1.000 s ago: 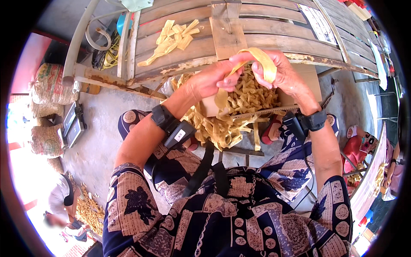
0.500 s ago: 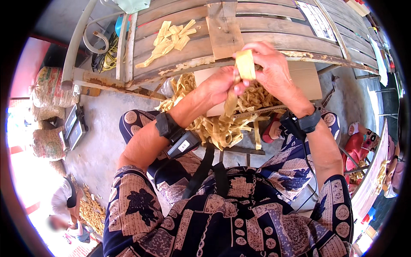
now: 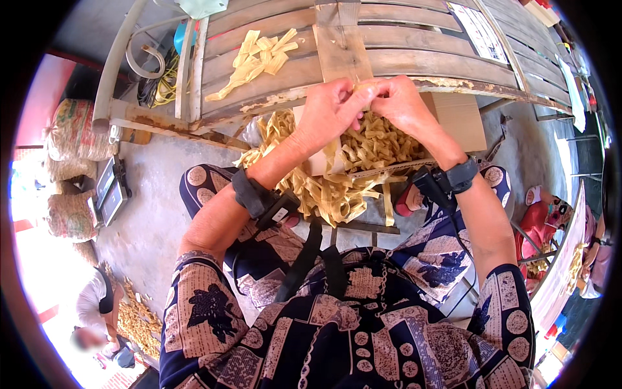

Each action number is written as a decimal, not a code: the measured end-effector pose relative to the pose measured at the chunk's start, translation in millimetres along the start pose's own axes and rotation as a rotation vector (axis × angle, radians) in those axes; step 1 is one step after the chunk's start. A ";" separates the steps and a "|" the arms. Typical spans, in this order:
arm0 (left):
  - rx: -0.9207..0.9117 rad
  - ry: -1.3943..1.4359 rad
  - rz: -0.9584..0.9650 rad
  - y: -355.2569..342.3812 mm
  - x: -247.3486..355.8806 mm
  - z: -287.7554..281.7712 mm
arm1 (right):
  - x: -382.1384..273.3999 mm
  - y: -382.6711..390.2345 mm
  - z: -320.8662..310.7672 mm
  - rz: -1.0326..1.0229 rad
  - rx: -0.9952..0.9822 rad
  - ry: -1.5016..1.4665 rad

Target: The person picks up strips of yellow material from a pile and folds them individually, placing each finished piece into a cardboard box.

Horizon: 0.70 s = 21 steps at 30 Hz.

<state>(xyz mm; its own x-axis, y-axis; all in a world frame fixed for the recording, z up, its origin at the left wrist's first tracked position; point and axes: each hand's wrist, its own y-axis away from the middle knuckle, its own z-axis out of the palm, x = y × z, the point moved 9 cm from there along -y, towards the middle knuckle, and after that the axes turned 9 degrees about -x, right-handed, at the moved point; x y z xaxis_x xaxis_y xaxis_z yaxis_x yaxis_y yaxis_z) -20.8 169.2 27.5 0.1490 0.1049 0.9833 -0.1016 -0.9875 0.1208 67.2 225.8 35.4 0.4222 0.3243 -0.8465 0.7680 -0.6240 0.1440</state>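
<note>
My left hand (image 3: 330, 110) and my right hand (image 3: 398, 104) meet above a cardboard box (image 3: 459, 123), fingers closed and touching. Both grip a pale yellow strip (image 3: 332, 155), mostly hidden at the fingers, with a length hanging below my left hand. Beneath, knotted yellow pieces (image 3: 379, 142) fill the box, and loose strips (image 3: 308, 191) spill over its front-left side toward my lap. More yellow strips (image 3: 262, 55) lie at the left of the slatted wooden table (image 3: 414, 39) with a rusty metal frame.
Woven sacks (image 3: 81, 129) and a dark flat device (image 3: 110, 191) stand on the left floor. A coiled yellow cord (image 3: 162, 87) lies beside the table. A co-worker (image 3: 94, 308) is at lower left by scattered yellow pieces; another person (image 3: 544, 220) is at right, beside another table.
The wide loop of strip that stood over my right hand has dropped out of sight between the fingers. My left hand has turned over and moved up, and my right hand has closed in beside it.
</note>
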 end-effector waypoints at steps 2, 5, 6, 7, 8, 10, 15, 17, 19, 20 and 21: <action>0.014 -0.095 0.004 -3.8 -2.8 3.1 | 6.3 -1.5 4.6 -0.070 0.073 -0.020; 0.088 -0.089 0.037 -5.6 -5.3 1.0 | -1.5 3.2 10.1 -0.058 0.097 -0.105; 0.105 -0.100 0.085 -5.8 -3.2 -1.6 | -10.7 7.6 6.6 -0.131 0.194 0.017; 0.123 -0.111 0.134 -5.1 -0.3 -3.6 | -18.5 12.4 4.6 -0.204 0.290 0.139; 0.124 -0.102 0.124 -4.9 -1.7 -3.5 | -30.8 19.5 2.8 -0.277 0.386 0.265; 0.126 -0.083 0.104 -4.3 -4.5 -3.4 | -42.6 24.2 2.1 -0.310 0.337 0.246; -0.002 0.646 -0.098 -5.5 -20.2 7.4 | -53.8 29.7 -12.9 -0.460 0.290 -0.045; -0.144 0.778 -0.054 -7.8 -8.6 20.4 | -33.8 22.0 -26.0 -0.357 0.261 -0.470; -0.112 0.863 -0.044 -4.6 -2.4 21.5 | -12.8 15.2 -42.3 -0.260 0.323 -0.752; -0.102 0.904 -0.035 -3.8 3.8 23.2 | -3.1 13.2 -48.2 -0.191 0.353 -0.920; -0.045 0.920 -0.072 -1.7 5.9 23.2 | 3.6 10.8 -55.4 -0.186 0.350 -0.923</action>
<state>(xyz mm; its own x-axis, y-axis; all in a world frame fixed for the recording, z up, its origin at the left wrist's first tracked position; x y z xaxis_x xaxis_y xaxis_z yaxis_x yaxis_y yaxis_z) 3.0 168.8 30.0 -0.6818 0.2370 0.6921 -0.1633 -0.9715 0.1719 103.7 259.6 62.4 -0.3426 -0.1476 -0.9278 0.5368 -0.8413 -0.0644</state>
